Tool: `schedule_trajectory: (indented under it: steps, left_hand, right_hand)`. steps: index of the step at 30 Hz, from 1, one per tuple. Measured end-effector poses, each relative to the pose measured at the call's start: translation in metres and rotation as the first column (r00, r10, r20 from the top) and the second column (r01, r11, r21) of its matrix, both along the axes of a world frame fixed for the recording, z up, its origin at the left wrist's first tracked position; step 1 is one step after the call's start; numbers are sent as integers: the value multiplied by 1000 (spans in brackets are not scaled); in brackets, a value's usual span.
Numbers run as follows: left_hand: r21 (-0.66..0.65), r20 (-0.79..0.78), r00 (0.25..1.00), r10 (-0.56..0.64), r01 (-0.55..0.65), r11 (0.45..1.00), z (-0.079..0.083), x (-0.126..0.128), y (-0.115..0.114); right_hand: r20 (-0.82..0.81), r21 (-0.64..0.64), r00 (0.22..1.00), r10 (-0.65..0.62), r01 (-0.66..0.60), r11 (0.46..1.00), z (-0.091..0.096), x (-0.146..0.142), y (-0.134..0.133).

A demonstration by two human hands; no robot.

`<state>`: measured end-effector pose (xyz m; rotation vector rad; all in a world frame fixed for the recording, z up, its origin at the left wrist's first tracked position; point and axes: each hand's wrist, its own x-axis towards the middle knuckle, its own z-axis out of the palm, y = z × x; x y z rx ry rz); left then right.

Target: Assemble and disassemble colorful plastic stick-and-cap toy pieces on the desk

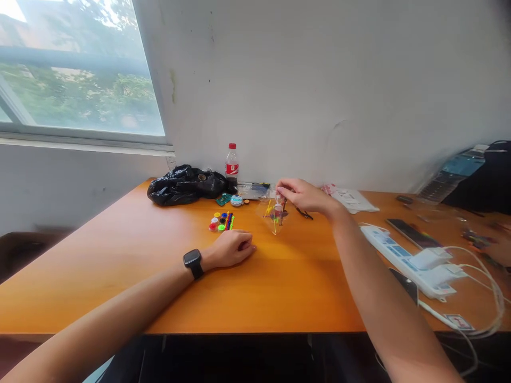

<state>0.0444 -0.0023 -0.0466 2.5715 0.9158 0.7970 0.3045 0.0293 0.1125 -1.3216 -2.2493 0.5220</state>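
Note:
My right hand [306,195] is closed in a pinch on the top of a clear plastic bag [274,217]. The bag hangs just over the table, with small yellow, red, green and dark pieces inside. Closer to me, my left hand [228,249] rests on the wood with its fingers curled in and nothing showing in them. Just beyond it lie several small coloured round pieces [217,221] in red, white, yellow, blue and green. Thin coloured sticks [229,221] lie against their right side.
Behind these are a black plastic bag [183,186], a cola bottle [232,167], a green circuit board [223,199] and a round white-and-blue container [236,201]. To the right lie a white packet [354,199], a phone [413,234] and a power strip [399,258] with looping cables.

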Motion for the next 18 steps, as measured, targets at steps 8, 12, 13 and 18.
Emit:
schedule_trajectory:
  steps: [8,12,13,18]
  left_hand:
    - [-34,-4,1000,8,-8,999,-4,-1,1]
    - [-44,1,1000,14,-14,999,-4,0,1]
    - [-42,4,1000,16,-16,999,-4,0,1]
    - [-37,-10,1000,9,-9,999,-3,0,-1]
  right_hand:
    - [-40,229,996,76,-65,971,-25,-22,22]
    - [-143,233,989,28,6,972,-35,-25,24]
    - [-174,225,984,25,15,974,-35,-24,24]
    - [-483,80,875,-9,54,995,-26,-11,30]
